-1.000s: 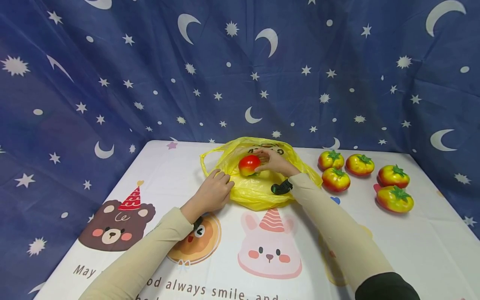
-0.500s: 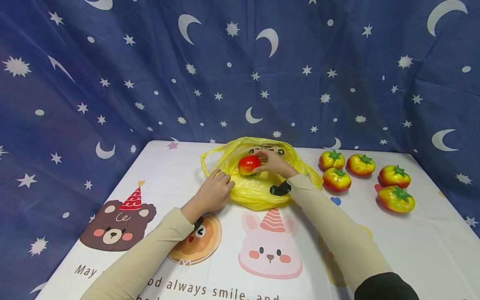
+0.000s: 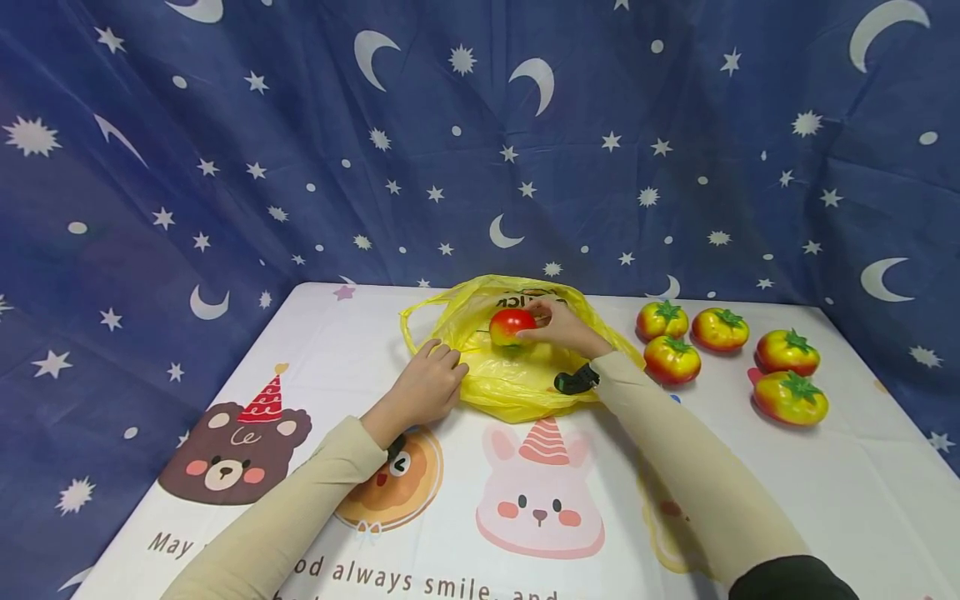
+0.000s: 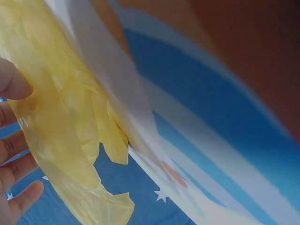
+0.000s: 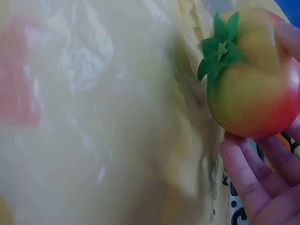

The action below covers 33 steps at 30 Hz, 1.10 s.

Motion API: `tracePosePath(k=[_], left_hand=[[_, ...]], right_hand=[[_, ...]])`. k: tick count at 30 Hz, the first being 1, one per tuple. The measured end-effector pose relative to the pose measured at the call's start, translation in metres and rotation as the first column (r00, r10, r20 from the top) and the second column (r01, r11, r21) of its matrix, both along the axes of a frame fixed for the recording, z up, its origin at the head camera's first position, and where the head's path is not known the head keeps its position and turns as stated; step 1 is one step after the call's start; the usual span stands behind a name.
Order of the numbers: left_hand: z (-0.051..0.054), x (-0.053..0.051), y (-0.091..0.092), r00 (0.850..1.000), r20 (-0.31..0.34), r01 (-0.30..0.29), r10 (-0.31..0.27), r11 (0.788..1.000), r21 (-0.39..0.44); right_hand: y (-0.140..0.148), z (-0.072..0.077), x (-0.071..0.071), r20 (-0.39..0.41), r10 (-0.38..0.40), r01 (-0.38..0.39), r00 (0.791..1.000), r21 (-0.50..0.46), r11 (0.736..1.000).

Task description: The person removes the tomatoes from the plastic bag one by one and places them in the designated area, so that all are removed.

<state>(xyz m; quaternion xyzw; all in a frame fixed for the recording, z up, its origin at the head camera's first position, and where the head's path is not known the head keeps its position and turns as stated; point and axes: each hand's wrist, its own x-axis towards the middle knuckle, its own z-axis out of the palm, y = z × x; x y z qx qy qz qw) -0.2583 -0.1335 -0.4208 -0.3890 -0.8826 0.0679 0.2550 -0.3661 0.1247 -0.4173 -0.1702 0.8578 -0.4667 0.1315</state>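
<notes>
A yellow plastic bag (image 3: 517, 387) lies with its mouth spread on the table. My left hand (image 3: 426, 385) pinches the left edge of the bag; in the left wrist view the thumb (image 4: 14, 82) lies on one side of the plastic and fingers show beyond it. Inside the bag's mouth, my right hand (image 3: 562, 327) grips a toy tomato (image 3: 512, 327) from its right side. The right wrist view shows that tomato's green leafy top (image 5: 220, 52) and yellow-red skin, with fingers (image 5: 243, 168) beneath it.
Several more toy tomatoes (image 3: 672, 360) sit on the table's right side, among them one nearer the front (image 3: 790, 398). A white cartoon-printed cloth (image 3: 832, 500) covers the table. Behind it hangs a blue curtain (image 3: 420, 167) with moons and stars.
My right hand and the toy tomato in it have shifted a little to the right within the bag's mouth. My left hand stays on the bag's edge.
</notes>
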Motion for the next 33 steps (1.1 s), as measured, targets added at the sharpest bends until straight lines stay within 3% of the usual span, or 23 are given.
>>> tracePosePath(k=[17, 22, 33], left_hand=[[-0.0009, 0.0010, -0.0003, 1.000, 0.006, 0.001, -0.001, 1.000, 0.011], [-0.0004, 0.0014, 0.0002, 1.000, 0.013, 0.003, -0.003, 1.000, 0.014], [0.0000, 0.0013, 0.0003, 1.000, 0.007, 0.001, -0.001, 1.000, 0.008]], right_hand=[[0.0102, -0.0044, -0.0007, 0.013, 0.038, -0.038, 0.999, 0.036, 0.999], [0.0093, -0.0030, -0.0008, -0.028, 0.049, -0.048, 0.998, 0.057, 0.997], [0.0028, 0.0029, -0.0002, -0.174, 0.016, -0.025, 0.985, -0.052, 0.998]])
